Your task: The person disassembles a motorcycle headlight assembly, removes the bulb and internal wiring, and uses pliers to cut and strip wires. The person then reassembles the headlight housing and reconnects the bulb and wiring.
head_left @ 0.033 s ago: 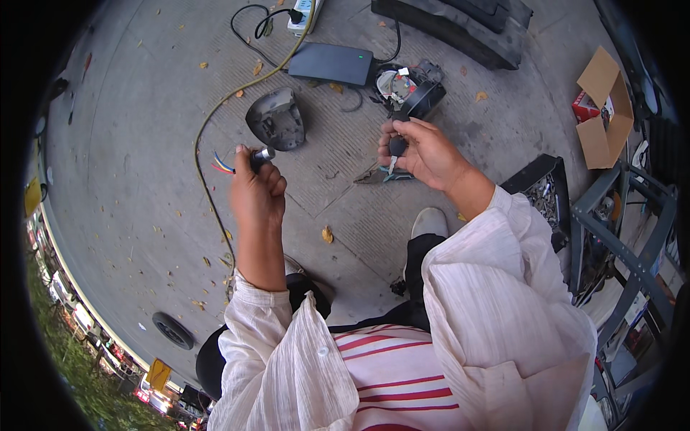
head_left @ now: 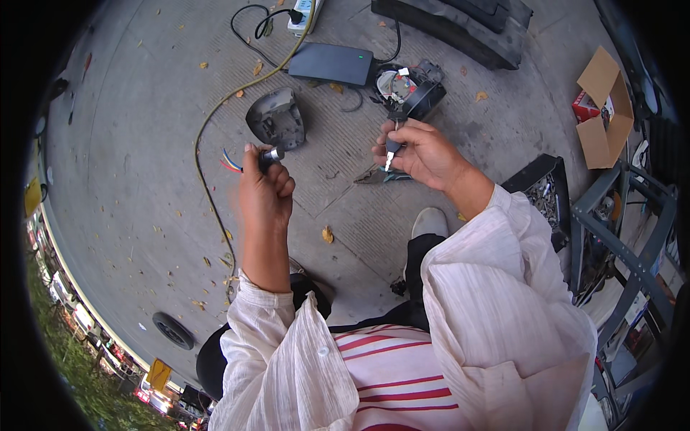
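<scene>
My left hand (head_left: 264, 188) is closed around a small black ignition lock (head_left: 272, 156) with a silver face. Its coloured wires (head_left: 230, 161) stick out on the left side of the hand. My right hand (head_left: 429, 152) pinches a pair of keys (head_left: 392, 146) with black heads; one silver blade points down toward me, and the other key's black head shows above the fingers. The lock and the keys are apart. Beneath the right hand, pliers (head_left: 371, 175) with teal-and-black handles lie on the ground, partly hidden.
Ahead lie a dark plastic cover (head_left: 277, 121), a round housing with wires (head_left: 407, 87), and a charger (head_left: 330, 63) cabled to a power strip (head_left: 300, 21). On the right are an open cardboard box (head_left: 605, 108), a parts tray (head_left: 544, 195) and a metal frame (head_left: 624, 237).
My left hand has shifted slightly right with the lock. In my right hand the keys have turned a little, so more of the upper key shows.
</scene>
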The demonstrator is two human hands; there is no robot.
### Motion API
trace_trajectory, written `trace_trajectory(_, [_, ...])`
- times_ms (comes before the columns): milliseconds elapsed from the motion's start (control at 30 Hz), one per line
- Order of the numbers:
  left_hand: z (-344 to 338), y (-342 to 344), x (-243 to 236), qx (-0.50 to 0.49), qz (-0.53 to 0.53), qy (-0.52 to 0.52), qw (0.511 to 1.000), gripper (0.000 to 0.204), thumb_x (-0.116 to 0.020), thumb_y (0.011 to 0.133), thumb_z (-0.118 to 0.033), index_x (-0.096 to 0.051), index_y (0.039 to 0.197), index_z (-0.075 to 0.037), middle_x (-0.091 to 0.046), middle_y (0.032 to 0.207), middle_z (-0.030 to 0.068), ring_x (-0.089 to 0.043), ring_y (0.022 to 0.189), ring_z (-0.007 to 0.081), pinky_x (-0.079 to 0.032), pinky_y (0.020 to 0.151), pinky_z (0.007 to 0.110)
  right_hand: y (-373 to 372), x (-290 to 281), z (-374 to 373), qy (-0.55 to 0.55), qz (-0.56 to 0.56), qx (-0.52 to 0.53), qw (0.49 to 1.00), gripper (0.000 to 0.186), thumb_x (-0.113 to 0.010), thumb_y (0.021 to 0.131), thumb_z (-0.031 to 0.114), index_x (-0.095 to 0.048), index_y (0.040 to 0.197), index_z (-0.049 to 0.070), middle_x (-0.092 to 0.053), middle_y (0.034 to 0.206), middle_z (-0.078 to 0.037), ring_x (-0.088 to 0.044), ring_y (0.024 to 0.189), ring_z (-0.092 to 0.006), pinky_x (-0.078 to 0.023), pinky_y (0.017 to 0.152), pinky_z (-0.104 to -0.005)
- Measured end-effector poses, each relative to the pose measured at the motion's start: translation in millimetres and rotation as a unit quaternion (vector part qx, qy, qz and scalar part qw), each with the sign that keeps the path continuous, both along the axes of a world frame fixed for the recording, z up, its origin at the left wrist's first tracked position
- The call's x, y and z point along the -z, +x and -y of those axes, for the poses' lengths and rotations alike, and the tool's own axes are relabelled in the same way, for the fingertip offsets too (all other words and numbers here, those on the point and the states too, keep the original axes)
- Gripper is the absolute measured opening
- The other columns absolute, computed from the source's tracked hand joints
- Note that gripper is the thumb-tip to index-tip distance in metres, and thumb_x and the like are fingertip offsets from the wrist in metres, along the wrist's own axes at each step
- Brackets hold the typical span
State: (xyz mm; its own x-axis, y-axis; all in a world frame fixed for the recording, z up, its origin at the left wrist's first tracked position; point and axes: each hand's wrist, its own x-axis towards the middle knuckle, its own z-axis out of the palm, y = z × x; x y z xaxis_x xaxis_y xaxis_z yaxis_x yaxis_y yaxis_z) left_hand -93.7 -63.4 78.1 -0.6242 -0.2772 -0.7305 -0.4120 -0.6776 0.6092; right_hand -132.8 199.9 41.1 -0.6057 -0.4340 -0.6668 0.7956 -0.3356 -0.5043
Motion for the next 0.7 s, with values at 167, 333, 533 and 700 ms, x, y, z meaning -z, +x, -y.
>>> trace_trajectory(167, [-35,18,4,0.037,0.007,0.185,0.982,0.033,-0.057,0.099,-0.046,-0.057,0.094,-0.013,-0.028,0.059,-0.0063,-0.024,0.050,0.0068,-0.022,0.045,0.023,3,-15,19,-0.053,-0.040,0.001,0.998,0.023,-0.061,0.093,0.002,-0.057,0.116,-0.001,-0.059,0.110,-0.008,-0.063,0.109,-0.0218,-0.054,0.096,-0.0350])
trace_trajectory(333, [-52,23,2,0.009,0.016,0.251,0.968,0.036,-0.052,0.101,-0.048,-0.056,0.096,-0.013,-0.032,0.062,-0.0048,-0.027,0.052,0.0079,-0.025,0.047,0.024,3,-34,26,-0.013,-0.127,-0.013,0.992,0.020,-0.066,0.093,0.004,-0.062,0.112,0.003,-0.066,0.099,-0.004,-0.063,0.088,-0.0110,-0.051,0.074,-0.0230])
trace_trajectory(533, [-55,25,3,0.017,-0.010,0.241,0.970,0.036,-0.051,0.102,-0.049,-0.055,0.098,-0.013,-0.034,0.063,-0.0043,-0.029,0.052,0.0080,-0.026,0.048,0.024,7,-40,31,-0.052,-0.124,0.039,0.990,0.018,-0.066,0.093,0.004,-0.062,0.111,0.001,-0.066,0.099,-0.006,-0.066,0.086,-0.0126,-0.053,0.070,-0.0243])
trace_trajectory(700, [-52,23,3,0.013,-0.021,0.226,0.974,0.036,-0.051,0.102,-0.049,-0.055,0.099,-0.013,-0.033,0.063,-0.0043,-0.029,0.052,0.0081,-0.026,0.048,0.024,10,-44,32,0.019,-0.222,0.012,0.975,0.016,-0.064,0.094,0.000,-0.060,0.109,-0.001,-0.066,0.099,-0.007,-0.069,0.091,-0.0165,-0.056,0.075,-0.0269])
